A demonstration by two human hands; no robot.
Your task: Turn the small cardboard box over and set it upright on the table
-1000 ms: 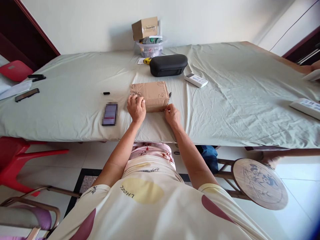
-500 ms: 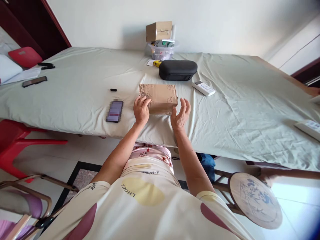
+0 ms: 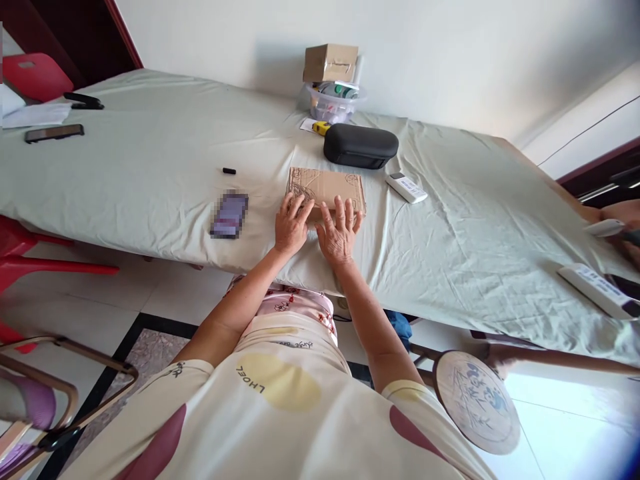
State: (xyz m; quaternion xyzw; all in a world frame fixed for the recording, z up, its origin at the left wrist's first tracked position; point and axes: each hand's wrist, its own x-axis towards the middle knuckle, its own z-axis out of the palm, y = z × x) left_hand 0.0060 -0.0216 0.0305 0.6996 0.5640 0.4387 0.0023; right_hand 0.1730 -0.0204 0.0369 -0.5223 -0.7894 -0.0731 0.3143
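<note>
A brown cardboard box [image 3: 327, 184] with dark line drawings on its top lies on the cloth-covered table right in front of me. My left hand [image 3: 292, 225] rests at the box's near left corner, fingers spread over its edge. Against the near side, toward the right, lies my right hand [image 3: 340, 233], its fingers stretched out and apart on the box. Both hands hide part of the box's front face. Left of the box is a phone [image 3: 230, 215] with a blurred screen, and beyond that a small black cap-like piece [image 3: 229, 171].
Behind the box sit a black hard case [image 3: 361, 145], a yellow tape measure [image 3: 321, 127] and a plastic basket [image 3: 333, 107] carrying another carton [image 3: 331, 63]. A white device [image 3: 406, 187] lies to the right. Another person's hand [image 3: 620, 217] shows at the far right edge.
My right hand has moved left from the box's right side onto its near edge, fingers now flatter. My left hand stays at the left corner. The view has tilted and shifted slightly.
</note>
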